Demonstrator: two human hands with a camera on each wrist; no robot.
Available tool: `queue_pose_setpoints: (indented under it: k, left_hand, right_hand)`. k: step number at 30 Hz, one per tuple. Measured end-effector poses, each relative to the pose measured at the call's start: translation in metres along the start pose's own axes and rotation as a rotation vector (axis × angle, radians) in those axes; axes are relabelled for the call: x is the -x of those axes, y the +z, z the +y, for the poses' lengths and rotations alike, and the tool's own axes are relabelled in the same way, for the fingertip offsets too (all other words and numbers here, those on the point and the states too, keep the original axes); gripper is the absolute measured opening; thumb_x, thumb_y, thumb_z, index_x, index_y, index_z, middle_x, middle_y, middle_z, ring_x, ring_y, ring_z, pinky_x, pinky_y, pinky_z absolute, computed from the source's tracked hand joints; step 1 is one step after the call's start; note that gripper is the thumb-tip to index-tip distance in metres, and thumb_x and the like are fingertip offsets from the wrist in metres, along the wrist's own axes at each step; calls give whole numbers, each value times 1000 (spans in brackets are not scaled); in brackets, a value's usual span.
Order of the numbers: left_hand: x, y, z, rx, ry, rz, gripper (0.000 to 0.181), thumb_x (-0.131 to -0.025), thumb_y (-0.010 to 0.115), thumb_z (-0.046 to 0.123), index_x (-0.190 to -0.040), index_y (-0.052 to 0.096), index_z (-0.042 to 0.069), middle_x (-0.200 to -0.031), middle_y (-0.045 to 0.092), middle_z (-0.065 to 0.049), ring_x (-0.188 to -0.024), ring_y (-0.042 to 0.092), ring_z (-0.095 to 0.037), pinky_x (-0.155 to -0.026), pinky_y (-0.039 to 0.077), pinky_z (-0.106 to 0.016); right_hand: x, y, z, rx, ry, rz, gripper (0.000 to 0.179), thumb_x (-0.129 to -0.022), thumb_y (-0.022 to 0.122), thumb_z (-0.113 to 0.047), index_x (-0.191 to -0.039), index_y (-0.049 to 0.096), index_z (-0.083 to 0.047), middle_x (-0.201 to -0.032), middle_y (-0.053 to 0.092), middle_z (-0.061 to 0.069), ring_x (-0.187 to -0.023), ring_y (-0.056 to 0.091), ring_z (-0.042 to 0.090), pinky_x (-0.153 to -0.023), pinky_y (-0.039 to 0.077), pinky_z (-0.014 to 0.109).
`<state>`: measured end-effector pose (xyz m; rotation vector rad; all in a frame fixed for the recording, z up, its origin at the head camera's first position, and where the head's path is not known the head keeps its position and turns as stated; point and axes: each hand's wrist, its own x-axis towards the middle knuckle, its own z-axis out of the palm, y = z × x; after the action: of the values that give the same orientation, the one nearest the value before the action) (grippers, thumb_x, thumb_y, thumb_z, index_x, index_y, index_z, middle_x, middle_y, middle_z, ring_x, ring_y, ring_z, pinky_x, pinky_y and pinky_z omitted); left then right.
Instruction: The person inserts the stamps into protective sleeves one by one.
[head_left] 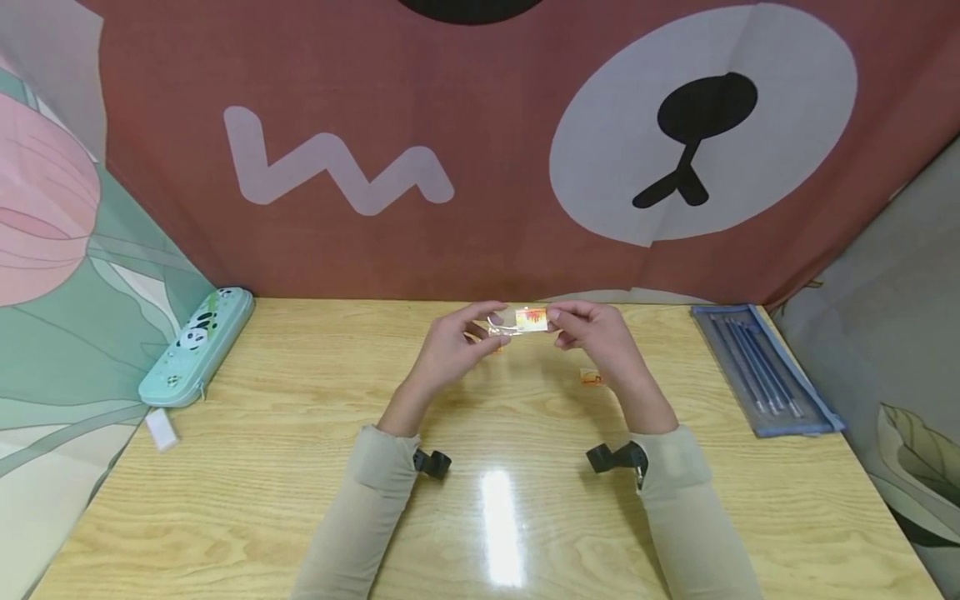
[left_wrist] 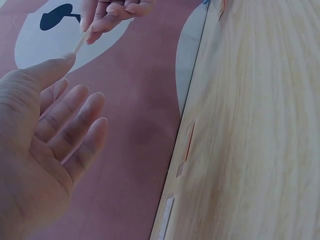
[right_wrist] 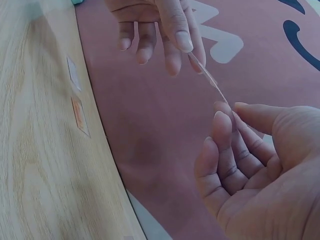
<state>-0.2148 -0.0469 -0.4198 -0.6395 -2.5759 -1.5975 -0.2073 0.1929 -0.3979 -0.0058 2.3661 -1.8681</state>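
A small clear plastic packet (head_left: 505,321) with an orange-and-yellow printed panel (head_left: 532,319) is held up between both hands above the table's far edge. My left hand (head_left: 455,343) pinches its left end between thumb and forefinger, the other fingers spread loosely. At the printed end, my right hand (head_left: 600,340) grips with thumb and curled fingers. Seen edge-on in the right wrist view, the packet (right_wrist: 209,76) stretches as a thin strip from hand to hand. A small orange-printed piece (head_left: 591,377) lies beside the right wrist. Below the hands another orange-printed piece (right_wrist: 79,116) rests on the tabletop.
A mint panda pencil case (head_left: 197,346) lies at the far left, a small white block (head_left: 161,430) near it. On the right is a blue-edged mesh pouch (head_left: 765,371) with several pens inside. A whitish flat piece (right_wrist: 73,73) lies near the far edge. Behind hangs a bear-print cloth (head_left: 450,250).
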Motion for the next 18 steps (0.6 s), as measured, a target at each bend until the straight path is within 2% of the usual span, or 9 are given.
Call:
queue_pose_setpoints:
  k: [4, 7, 11, 18]
  left_hand:
    - [-1, -1, -1, -6, 3, -4, 44, -89, 80, 23, -131, 68, 21, -118, 73, -7, -89, 75, -18, -62, 59, -26]
    - [-1, -1, -1, -30, 11, -5, 45, -89, 80, 24, -132, 68, 22, -126, 72, -5, -91, 75, -18, -62, 59, -26]
    - [-1, 0, 0, -47, 26, 2, 45, -89, 81, 24, -132, 69, 23, -132, 70, -1, -91, 74, -17, -67, 60, -25]
    - [0, 1, -1, -51, 48, 9, 45, -88, 81, 22, -132, 69, 22, -134, 69, -1, -91, 74, -15, -74, 62, -24]
  right_hand:
    - [0, -1, -1, 8, -2, -9, 36, -100, 66, -30, -124, 69, -3, -91, 71, -5, -75, 68, 14, -80, 62, 33]
    - [0, 0, -1, 15, -5, -8, 35, -99, 67, -29, -122, 69, -3, -90, 71, -5, -75, 68, 14, -82, 63, 37]
    - [0, 0, 0, 17, -11, -12, 35, -99, 67, -28, -122, 70, -2, -90, 72, -5, -74, 68, 12, -83, 63, 38]
    - [0, 1, 0, 15, -7, -13, 36, -100, 66, -31, -121, 70, -2, -90, 71, -3, -75, 68, 15, -83, 63, 39]
